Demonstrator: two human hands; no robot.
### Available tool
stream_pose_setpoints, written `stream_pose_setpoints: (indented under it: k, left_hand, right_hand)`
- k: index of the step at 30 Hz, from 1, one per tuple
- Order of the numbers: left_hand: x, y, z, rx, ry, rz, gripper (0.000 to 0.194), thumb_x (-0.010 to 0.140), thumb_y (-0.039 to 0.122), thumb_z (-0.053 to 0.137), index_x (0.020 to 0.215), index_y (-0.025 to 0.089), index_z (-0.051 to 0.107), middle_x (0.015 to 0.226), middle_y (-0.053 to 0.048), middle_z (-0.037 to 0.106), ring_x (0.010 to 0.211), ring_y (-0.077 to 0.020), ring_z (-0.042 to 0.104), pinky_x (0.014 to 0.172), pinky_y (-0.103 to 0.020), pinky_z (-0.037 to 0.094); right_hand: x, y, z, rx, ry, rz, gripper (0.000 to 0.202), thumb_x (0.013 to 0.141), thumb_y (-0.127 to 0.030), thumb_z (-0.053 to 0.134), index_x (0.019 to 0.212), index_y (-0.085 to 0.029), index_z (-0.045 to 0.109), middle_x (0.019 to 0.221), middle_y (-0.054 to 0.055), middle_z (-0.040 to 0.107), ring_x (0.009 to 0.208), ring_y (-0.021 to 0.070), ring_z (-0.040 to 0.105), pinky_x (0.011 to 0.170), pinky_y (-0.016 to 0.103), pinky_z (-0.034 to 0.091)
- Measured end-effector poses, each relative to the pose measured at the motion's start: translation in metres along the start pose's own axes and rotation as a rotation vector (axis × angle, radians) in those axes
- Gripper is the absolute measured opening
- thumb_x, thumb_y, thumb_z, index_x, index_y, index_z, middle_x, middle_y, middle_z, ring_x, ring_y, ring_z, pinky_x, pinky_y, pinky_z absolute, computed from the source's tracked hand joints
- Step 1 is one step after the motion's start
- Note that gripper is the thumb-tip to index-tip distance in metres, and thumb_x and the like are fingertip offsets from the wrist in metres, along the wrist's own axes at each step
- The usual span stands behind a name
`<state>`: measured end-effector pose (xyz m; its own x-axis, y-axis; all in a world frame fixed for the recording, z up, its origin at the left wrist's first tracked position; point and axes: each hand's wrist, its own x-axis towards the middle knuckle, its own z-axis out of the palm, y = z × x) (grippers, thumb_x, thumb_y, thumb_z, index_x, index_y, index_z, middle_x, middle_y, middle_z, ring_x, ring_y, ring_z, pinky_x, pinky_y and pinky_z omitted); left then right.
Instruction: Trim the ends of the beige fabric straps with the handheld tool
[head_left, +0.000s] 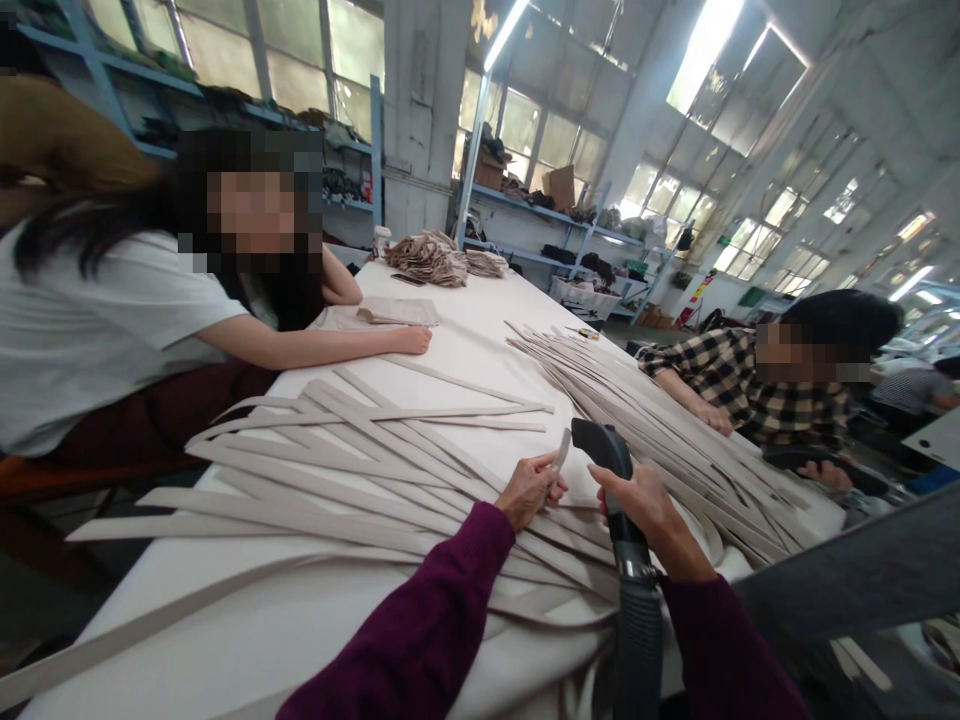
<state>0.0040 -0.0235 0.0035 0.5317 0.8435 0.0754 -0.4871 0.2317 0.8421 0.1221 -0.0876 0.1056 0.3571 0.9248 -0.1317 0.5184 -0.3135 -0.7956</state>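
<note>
My left hand (531, 490) is closed on the end of a beige fabric strip (562, 450), which sticks up between the fingers. My right hand (652, 510) grips a black hose nozzle (604, 440) with a bent head. A ribbed grey hose (638, 640) runs down from it, joined by a metal clamp. The nozzle's tip is close to the raised strip end, with a small gap between them. Under and left of my hands, many long beige fabric strips (360, 470) lie crossed over each other on the white table (195, 610).
A second bundle of strips (600, 390) lies along the table's right side. Folded beige pieces (427, 258) are stacked at the far end. One person (322, 345) leans on the table at left; another in a checked shirt (720, 370) is at right. A grey metal beam (855, 560) crosses the lower right.
</note>
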Motion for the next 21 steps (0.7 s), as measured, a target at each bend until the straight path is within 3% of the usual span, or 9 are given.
stream_pose_setpoints:
  k: [4,9,12,16,21]
  left_hand:
    - [0.003,-0.001,0.002,-0.058,0.092,-0.031,0.047,0.071,0.048,0.055,0.1,0.011,0.055,0.061,0.002,0.047,0.042,-0.0035,0.035,0.041,-0.019,0.024]
    - [0.006,-0.004,0.003,-0.042,0.125,-0.018,0.042,0.067,0.053,0.058,0.076,0.012,0.053,0.061,0.003,0.043,0.043,-0.0022,0.033,0.041,-0.018,0.021]
    - [0.006,-0.006,0.003,-0.012,0.092,0.001,0.043,0.067,0.055,0.058,0.068,0.013,0.049,0.057,0.005,0.039,0.042,-0.002,0.031,0.04,-0.019,0.02]
    - [0.005,-0.007,0.005,0.044,0.069,0.001,0.043,0.069,0.054,0.057,0.059,0.014,0.045,0.05,0.007,0.032,0.039,-0.0015,0.026,0.04,-0.019,0.017]
    - [0.005,-0.002,0.004,-0.104,0.182,-0.073,0.04,0.069,0.048,0.059,0.077,0.01,0.053,0.057,0.004,0.04,0.041,-0.0026,0.033,0.041,-0.02,0.021]
  right_hand:
    - [-0.027,0.007,-0.008,-0.007,-0.022,0.013,0.032,0.069,-0.047,0.057,0.057,-0.017,0.05,0.041,0.001,0.055,0.035,0.014,0.053,0.035,0.023,0.045]
    - [-0.052,0.013,-0.004,-0.024,-0.052,0.004,0.033,0.072,-0.047,0.054,0.058,-0.017,0.05,0.041,0.0,0.055,0.035,0.0137,0.053,0.033,0.022,0.044]
    - [-0.047,0.013,0.003,-0.033,-0.064,-0.024,0.032,0.072,-0.046,0.054,0.059,-0.017,0.051,0.042,0.001,0.057,0.036,0.0145,0.054,0.033,0.022,0.044]
    - [-0.022,0.006,0.008,-0.028,-0.022,-0.031,0.033,0.069,-0.046,0.057,0.058,-0.015,0.052,0.043,0.001,0.056,0.037,0.0144,0.055,0.035,0.022,0.045]
    - [-0.011,-0.003,-0.004,-0.011,0.035,-0.006,0.03,0.068,-0.045,0.058,0.061,-0.016,0.052,0.044,0.001,0.056,0.037,0.014,0.054,0.035,0.023,0.046]
